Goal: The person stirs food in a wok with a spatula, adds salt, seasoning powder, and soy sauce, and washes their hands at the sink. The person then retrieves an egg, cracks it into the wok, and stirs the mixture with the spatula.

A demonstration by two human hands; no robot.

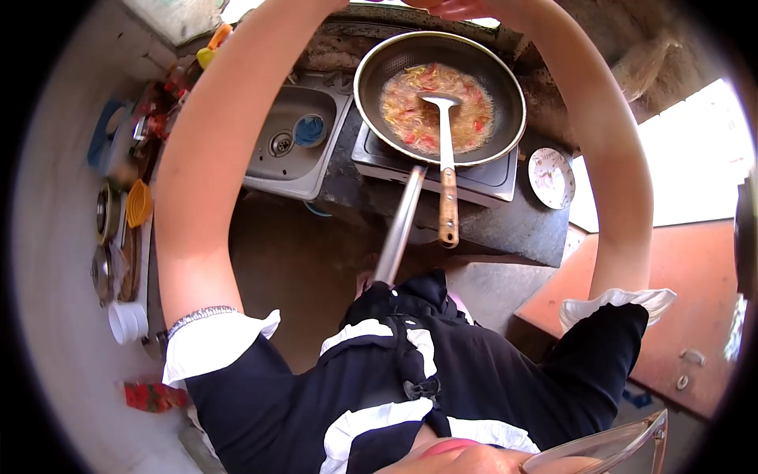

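Both arms reach up past the top edge of the head view. Part of my right hand shows there, cut off by the edge; its grip cannot be made out. My left hand lies outside the frame, beyond the forearm. Below them a dark pan sits on a stove, its metal handle pointing toward my body. Reddish-yellow food in liquid fills its middle. A spatula rests in the pan, its wooden handle over the rim, with no hand on it.
Left of the stove is a metal sink with a blue item in a bowl. A patterned white dish stands on the dark counter at right. Bottles and utensils line the left side; an orange-red cabinet is at right.
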